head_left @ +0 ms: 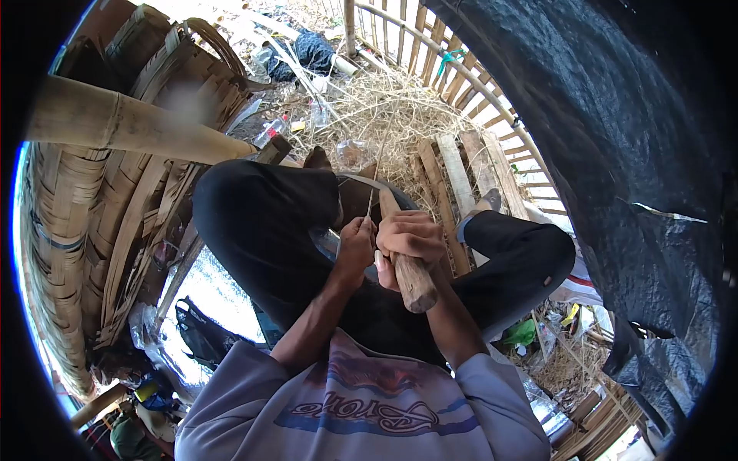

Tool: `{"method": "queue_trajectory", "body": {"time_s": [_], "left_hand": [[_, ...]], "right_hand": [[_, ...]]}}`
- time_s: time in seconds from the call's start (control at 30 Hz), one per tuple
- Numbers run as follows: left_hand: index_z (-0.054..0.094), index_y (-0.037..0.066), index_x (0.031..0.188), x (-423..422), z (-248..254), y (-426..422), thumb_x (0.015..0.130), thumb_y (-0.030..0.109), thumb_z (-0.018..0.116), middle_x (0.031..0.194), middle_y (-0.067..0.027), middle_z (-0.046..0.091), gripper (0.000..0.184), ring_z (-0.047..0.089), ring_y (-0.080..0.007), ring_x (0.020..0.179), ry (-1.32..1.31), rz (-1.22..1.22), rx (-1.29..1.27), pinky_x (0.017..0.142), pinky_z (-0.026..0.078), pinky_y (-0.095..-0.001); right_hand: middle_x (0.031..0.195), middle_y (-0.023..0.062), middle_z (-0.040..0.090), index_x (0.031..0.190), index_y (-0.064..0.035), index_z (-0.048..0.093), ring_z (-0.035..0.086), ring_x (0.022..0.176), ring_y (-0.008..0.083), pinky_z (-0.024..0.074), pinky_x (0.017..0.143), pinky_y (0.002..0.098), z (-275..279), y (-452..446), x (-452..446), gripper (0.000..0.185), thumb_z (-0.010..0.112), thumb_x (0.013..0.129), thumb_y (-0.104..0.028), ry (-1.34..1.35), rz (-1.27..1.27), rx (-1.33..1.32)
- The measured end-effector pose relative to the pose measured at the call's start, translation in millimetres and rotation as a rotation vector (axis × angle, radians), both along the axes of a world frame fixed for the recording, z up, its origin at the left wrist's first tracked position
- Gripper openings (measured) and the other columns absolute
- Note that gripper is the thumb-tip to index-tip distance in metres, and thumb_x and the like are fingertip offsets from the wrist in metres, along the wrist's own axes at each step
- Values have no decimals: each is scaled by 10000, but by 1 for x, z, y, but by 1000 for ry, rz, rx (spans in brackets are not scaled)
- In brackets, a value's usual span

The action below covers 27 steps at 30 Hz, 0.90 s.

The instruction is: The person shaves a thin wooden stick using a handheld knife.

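Between my bent knees, my right hand point(413, 233) is wrapped round the thick wooden handle point(416, 286) of a knife. Its narrow, curved blade point(361, 180) points away from me and to the left. Close beside it, my left hand point(355, 246) is closed, with thumb and fingers pinching a thin bamboo strip point(372, 196). The strip rises from my fingers past the blade; I cannot tell whether the two touch. My hands are almost touching each other. Part of the handle is hidden under my right fingers.
Woven bamboo panels point(92, 230) and a bamboo pole point(138, 127) stand at the left. Black plastic sheeting point(615, 138) hangs at the right, near a slatted bamboo fence point(461, 65). Ahead lie straw-like shavings point(384, 107), wooden planks point(457, 177) and a plastic bottle point(270, 132).
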<state>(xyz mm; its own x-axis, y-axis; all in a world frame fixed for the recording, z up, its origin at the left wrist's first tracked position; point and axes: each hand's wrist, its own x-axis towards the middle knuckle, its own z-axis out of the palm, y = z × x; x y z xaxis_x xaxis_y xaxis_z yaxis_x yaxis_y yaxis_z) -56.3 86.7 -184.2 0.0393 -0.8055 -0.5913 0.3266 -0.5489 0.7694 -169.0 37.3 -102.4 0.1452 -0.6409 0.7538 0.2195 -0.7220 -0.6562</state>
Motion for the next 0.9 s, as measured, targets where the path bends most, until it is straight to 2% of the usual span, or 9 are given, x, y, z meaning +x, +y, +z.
{"method": "queue_trajectory", "body": {"time_s": [0.03,0.13,0.2,0.27,0.3,0.43,0.57,0.67,0.9], "left_hand": [[517,77,826,5,-4,1,977,223,404,692,23,482,239,444,-47,602,32,-41,-14,527,376,-207],[514,68,821,9,13,-8,977,218,404,697,19,477,242,447,-52,601,33,-53,117,532,379,-210],[511,62,815,5,21,-9,974,213,408,700,15,475,243,453,-61,598,62,-29,148,541,387,-219],[477,100,792,-5,14,-6,971,220,393,550,58,358,231,288,-28,401,-64,57,-7,343,211,-203],[477,100,792,-5,11,-7,971,220,393,550,58,358,231,288,-28,401,-61,45,-11,343,211,-203],[477,100,794,-1,2,-1,971,213,392,562,54,369,227,300,-29,412,34,33,40,346,217,-207],[470,98,780,2,18,-8,976,206,381,568,52,368,241,311,-28,438,-44,28,35,381,244,-205],[470,88,774,0,32,-5,978,205,377,569,48,370,253,332,-30,466,-93,-42,10,422,272,-209],[479,76,787,0,34,8,972,216,386,584,41,387,250,346,-42,476,-102,-106,127,429,279,-217]], "right_hand": [[563,52,493,667,-27,500,506,447,185,427,456,275,0,0,-2,141,624,603,-44,1,-5,-7],[559,48,500,648,-25,499,510,450,186,431,464,281,18,13,-8,126,614,597,-34,-179,108,-39],[556,45,497,656,-29,501,516,454,192,431,465,284,16,11,-10,124,616,609,-36,-159,119,-52],[554,45,493,661,-30,501,518,456,196,432,466,285,6,2,-6,129,622,616,-41,-101,39,-35],[552,44,490,666,-32,502,521,459,200,433,467,287,1,-5,-6,134,627,622,-46,-46,-42,-24],[591,64,529,733,-14,486,530,476,190,468,476,298,-5,-8,-8,153,599,644,-65,42,-79,-43],[591,69,535,728,-21,475,532,479,179,471,480,296,10,0,-8,144,594,667,-74,-92,80,-103],[608,73,545,732,-25,492,534,482,186,472,498,289,-12,-17,-11,109,583,698,-75,-8,-97,-25],[623,57,557,769,-28,530,504,507,146,449,537,278,-48,-33,-10,111,607,717,-88,16,-228,123]]}}
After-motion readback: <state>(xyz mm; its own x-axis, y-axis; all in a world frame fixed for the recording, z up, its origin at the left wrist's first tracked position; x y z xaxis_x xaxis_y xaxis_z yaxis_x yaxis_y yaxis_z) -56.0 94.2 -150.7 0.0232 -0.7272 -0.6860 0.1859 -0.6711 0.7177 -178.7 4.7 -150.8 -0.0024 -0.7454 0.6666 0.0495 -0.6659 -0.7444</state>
